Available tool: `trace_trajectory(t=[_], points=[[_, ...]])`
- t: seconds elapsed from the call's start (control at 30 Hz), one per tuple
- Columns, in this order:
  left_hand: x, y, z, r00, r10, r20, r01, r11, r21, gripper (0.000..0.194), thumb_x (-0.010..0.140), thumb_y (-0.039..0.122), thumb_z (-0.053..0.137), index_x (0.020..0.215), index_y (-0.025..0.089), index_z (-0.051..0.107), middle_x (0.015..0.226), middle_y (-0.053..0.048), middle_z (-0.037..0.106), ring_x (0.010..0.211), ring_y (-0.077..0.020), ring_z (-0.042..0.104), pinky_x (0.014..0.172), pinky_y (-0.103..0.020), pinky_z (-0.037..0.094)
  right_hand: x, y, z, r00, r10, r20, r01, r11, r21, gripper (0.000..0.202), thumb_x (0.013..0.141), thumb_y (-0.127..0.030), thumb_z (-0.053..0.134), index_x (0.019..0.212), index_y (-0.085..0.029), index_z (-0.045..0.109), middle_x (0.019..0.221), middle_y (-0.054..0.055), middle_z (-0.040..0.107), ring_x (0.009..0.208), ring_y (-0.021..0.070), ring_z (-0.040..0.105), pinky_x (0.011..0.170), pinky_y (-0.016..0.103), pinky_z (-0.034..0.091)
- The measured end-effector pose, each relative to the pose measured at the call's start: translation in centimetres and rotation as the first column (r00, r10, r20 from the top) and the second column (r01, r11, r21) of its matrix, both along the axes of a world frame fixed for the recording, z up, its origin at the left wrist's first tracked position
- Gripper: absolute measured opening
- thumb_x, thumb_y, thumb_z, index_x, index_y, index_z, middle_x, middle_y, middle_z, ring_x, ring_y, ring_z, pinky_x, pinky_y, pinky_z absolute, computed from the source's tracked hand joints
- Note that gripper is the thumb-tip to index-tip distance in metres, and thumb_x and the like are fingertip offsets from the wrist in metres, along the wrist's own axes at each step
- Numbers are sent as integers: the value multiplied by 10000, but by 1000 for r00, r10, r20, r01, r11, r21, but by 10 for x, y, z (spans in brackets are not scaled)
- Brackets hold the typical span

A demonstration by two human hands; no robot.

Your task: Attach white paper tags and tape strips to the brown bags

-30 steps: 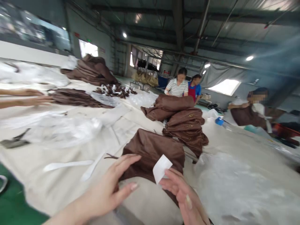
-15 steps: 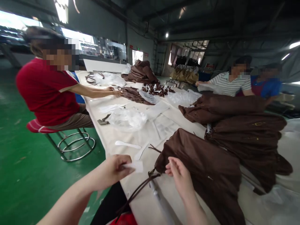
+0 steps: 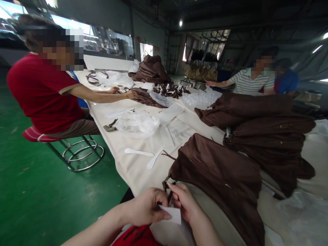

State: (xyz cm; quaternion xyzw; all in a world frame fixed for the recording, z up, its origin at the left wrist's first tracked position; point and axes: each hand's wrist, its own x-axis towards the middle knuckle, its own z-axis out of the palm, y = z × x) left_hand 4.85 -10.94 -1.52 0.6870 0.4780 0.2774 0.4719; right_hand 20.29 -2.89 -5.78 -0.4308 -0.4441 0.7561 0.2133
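Note:
Between its thumb and fingers, my left hand (image 3: 150,206) pinches a small white card (image 3: 174,215) low in the middle of the view. My right hand (image 3: 182,200) is closed on a thin dark brown strap (image 3: 169,195), just right of the card. The strap joins the near left corner of a brown bag (image 3: 217,164), which lies on the pale table (image 3: 135,171). Two white serrated strips, a left one (image 3: 139,152) and a right one (image 3: 154,160), rest beyond my hands.
More brown bags (image 3: 266,136) are piled at the right. Clear plastic (image 3: 138,124) lies mid-table, with brown straps (image 3: 147,97) farther back. A person in red (image 3: 46,92) sits on a stool at the left; others sit (image 3: 253,82) at the far right.
Both my hands have moved down and closer together. My left hand brought the white card rightward, and my right hand closed on the strap. A striped-shirted person's arm has stretched out.

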Motion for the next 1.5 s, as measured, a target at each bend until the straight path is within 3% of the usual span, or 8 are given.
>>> trace_trajectory(t=[0.1,0.2,0.27,0.47,0.6,0.77,1.07,1.5], points=[[-8,4,10,1000,-8,23,8,1000,21,237,760,382,649,726,153,600,743,-13,584,652,-112,504,602,-205,396,1,0,2,989,-66,-133,50,991,-121,404,592,-491,771,670,-168,542,376,-135,307,308,17,191,342,187,90],[-20,10,11,970,238,56,-241,969,48,298,784,429,622,728,137,594,799,-43,583,703,-125,512,629,-217,409,8,3,4,976,-4,-217,-31,987,-159,376,597,-422,804,667,-152,551,399,-126,340,328,1,186,345,171,79],[-30,11,10,926,367,83,-368,930,-14,351,774,476,626,730,130,585,738,-23,554,658,-112,483,583,-209,386,13,3,7,965,58,-256,-107,977,-185,346,602,-383,815,676,-142,579,413,-114,380,325,-3,206,341,165,95],[-56,-7,4,853,491,177,-446,862,-242,451,668,532,722,741,134,523,614,38,500,543,-70,412,502,-180,312,21,-7,28,915,137,-379,-197,973,-124,226,612,-241,831,748,-125,693,576,-31,585,426,20,457,425,141,323],[-67,-23,1,871,466,157,-431,877,-211,434,679,510,726,697,124,529,615,28,500,567,-80,426,525,-188,329,22,-4,37,885,-65,-462,-7,988,-152,171,657,-216,807,788,-174,704,789,15,685,587,61,572,560,165,457],[-68,-30,6,923,371,102,-360,926,-112,403,775,493,643,665,116,551,623,21,466,567,-79,404,530,-195,321,18,0,37,853,-272,-445,224,962,-157,191,678,-264,796,809,-172,693,758,21,691,603,91,604,524,176,475],[-63,-28,9,952,301,46,-303,952,35,362,854,442,565,713,113,621,709,-43,566,641,-112,488,594,-207,378,11,-3,33,851,-341,-399,344,937,-67,256,657,-323,807,820,-174,678,779,21,704,623,101,635,562,191,497],[-58,-23,-7,905,406,124,-388,909,-151,446,780,544,609,686,109,583,617,20,445,566,-75,365,512,-190,282,7,-7,27,909,-273,-314,312,947,78,332,636,-390,807,836,-159,677,803,55,708,644,145,649,587,250,506]])
